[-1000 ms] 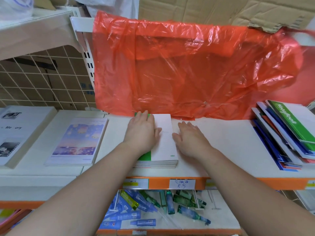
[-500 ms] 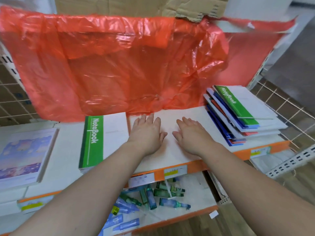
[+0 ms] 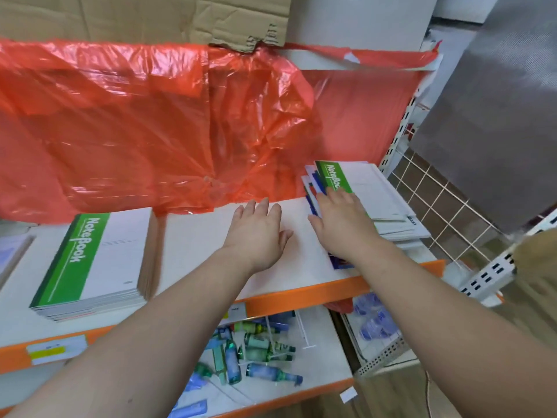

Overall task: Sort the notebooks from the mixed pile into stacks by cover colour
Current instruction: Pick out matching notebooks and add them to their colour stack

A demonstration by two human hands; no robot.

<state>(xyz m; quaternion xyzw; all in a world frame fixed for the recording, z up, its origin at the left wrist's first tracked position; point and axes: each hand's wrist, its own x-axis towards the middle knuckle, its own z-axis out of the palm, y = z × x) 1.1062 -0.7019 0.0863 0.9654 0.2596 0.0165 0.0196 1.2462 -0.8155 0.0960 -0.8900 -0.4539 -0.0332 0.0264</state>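
Note:
A neat stack of green-and-white notebooks [image 3: 99, 260] lies on the left of the white shelf [image 3: 199, 236]. At the right end sits the mixed pile [image 3: 382, 200], a green-spined notebook on top and blue and red covers fanned out beneath. My right hand [image 3: 343, 221] lies flat with straight fingers on the left side of that pile. My left hand [image 3: 256, 233] is spread open over the bare shelf between the two stacks, holding nothing.
Red plastic sheeting [image 3: 156, 125] hangs behind the shelf under torn cardboard [image 3: 180, 16]. A pale illustrated book [image 3: 12, 251] shows at the far left. The lower shelf holds several small bottles [image 3: 253, 357]. A wire grid panel [image 3: 434, 206] stands to the right.
Both hands left the green stack and moved right along the shelf. My right hand has reached the mixed pile and rests on it. The view swung right.

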